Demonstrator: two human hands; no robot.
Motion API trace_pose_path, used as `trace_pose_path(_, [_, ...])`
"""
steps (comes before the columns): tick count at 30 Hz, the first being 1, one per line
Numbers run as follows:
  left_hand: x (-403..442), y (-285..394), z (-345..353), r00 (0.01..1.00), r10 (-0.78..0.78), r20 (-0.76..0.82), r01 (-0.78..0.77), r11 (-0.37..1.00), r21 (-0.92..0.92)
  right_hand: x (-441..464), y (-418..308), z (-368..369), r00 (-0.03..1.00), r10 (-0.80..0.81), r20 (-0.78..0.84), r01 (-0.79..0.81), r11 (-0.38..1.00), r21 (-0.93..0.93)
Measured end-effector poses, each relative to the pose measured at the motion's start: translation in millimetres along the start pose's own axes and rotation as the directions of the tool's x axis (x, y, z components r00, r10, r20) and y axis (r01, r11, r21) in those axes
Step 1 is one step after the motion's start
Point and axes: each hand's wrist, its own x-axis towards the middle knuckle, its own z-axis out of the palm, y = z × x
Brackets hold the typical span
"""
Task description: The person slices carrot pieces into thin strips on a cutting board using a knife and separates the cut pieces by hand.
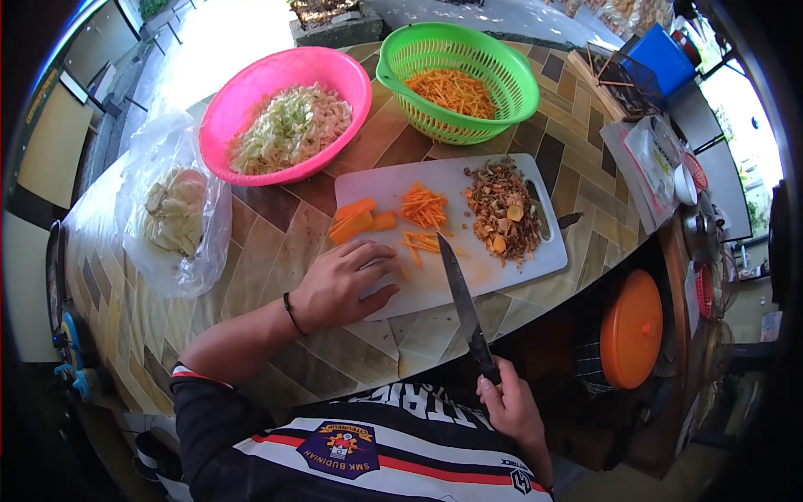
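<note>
My right hand (pixel 512 403) grips the black handle of a kitchen knife (pixel 464 301), its long blade slanting up over the white cutting board (pixel 360 186). With bent fingers, my left hand (pixel 345 280) rests at the board's near left part, the fingertips on a piece of carrot (pixel 405 272) that they mostly hide. Just beyond lie thick carrot pieces (pixel 355 222). Thin carrot strips (pixel 424 206) form a small heap, and more cut strips (pixel 421 241) lie close to the knife tip. A pile of brownish peelings and scraps (pixel 504 211) covers the board's right part.
Behind the board stand a pink basin (pixel 347 79) of shredded cabbage (pixel 288 130) and a green colander (pixel 510 92) of carrot shreds (pixel 452 92). A plastic bag (pixel 138 243) holding cabbage (pixel 176 213) is at left. An orange lidded container (pixel 631 330) stands right, below the table edge.
</note>
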Motion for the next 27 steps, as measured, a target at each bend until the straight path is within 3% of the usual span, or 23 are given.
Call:
trace_pose_path(3, [-5,-8,3,0.994,0.108,-0.028,-0.108,0.994,0.022,2,-18,-2,0.996,0.040,0.074,-0.033,0.994,-0.102])
trace_pose_path(9, [-8,-12,4,0.997,0.074,0.024,-0.074,0.997,-0.008,14,-34,-2,0.992,0.001,0.122,0.024,0.979,-0.203])
trace_pose_path(15, [-8,-15,2,0.996,0.066,0.065,-0.066,0.998,-0.004,13,-44,-5,0.988,0.089,0.124,-0.051,0.958,-0.282])
trace_pose_path(17, [-8,-16,3,0.996,0.072,0.049,-0.072,0.997,0.001,14,-58,-4,0.974,0.196,0.109,-0.156,0.941,-0.300])
trace_pose_path(27, [-8,-14,1,0.993,0.047,0.105,-0.050,0.998,0.028,4,-57,5,0.987,0.124,0.104,-0.089,0.953,-0.291])
